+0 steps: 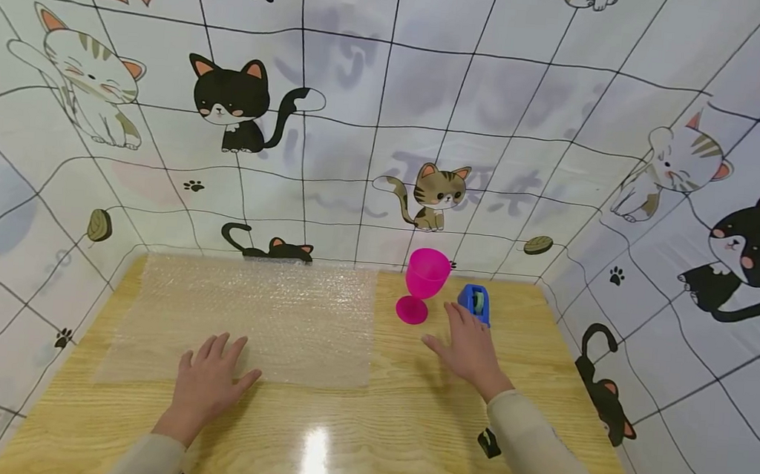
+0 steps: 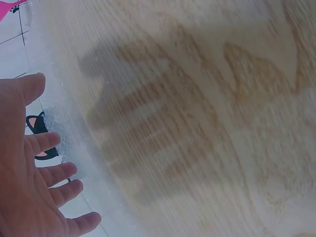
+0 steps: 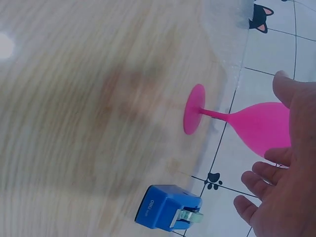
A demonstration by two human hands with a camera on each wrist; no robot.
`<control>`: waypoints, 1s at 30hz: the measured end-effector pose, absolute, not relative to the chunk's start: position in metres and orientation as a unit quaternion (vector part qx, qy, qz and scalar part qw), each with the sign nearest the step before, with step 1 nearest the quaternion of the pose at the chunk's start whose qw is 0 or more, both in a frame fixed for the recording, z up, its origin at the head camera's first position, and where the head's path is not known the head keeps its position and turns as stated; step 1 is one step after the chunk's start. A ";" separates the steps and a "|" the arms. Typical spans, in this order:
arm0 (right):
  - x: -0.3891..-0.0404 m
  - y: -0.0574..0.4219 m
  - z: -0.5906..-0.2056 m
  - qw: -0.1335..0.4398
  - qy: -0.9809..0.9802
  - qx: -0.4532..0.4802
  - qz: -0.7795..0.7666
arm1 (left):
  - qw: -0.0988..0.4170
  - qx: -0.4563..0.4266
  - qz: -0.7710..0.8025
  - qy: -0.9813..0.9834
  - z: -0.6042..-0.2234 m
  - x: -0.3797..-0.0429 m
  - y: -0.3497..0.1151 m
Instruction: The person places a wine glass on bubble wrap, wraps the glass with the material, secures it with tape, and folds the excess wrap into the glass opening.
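Pink goblet stands upright on the table, just right of some bubble wrap and beside a blue tape dispenser. Right hand is near both, fingers loose, nothing gripped. Left hand is spread wide at the wrap's near edge, also holding nothing.

On the table, left to right, sit bubble wrap, goblet, tape dispenser.
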State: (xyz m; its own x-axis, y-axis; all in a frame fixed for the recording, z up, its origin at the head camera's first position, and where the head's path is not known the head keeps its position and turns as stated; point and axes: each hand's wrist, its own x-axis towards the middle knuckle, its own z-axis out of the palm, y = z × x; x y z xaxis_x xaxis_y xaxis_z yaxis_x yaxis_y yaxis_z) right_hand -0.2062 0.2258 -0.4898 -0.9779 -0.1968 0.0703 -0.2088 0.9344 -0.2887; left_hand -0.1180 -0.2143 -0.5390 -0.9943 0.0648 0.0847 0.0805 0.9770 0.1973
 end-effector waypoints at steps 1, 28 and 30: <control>-0.210 0.225 -0.489 0.021 -0.982 0.101 0.156 | 0.038 -0.036 -0.102 -0.993 -0.539 -0.118 -0.215; -0.283 0.218 -0.475 -0.050 -0.893 0.034 0.446 | 0.018 -0.019 -0.122 -0.992 -0.549 -0.120 -0.220; -0.285 0.216 -0.476 -0.050 -0.886 0.032 0.460 | 0.019 -0.019 -0.122 -0.992 -0.549 -0.120 -0.220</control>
State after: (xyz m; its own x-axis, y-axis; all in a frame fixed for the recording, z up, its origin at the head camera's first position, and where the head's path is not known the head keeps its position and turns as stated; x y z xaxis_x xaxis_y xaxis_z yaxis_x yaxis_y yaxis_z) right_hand -0.2852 0.2157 -0.4756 -0.9929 -0.1031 -0.0591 -0.0111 0.5755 -0.8177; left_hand -0.1204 -0.2200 -0.5490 -0.9986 0.0322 0.0421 0.0415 0.9694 0.2419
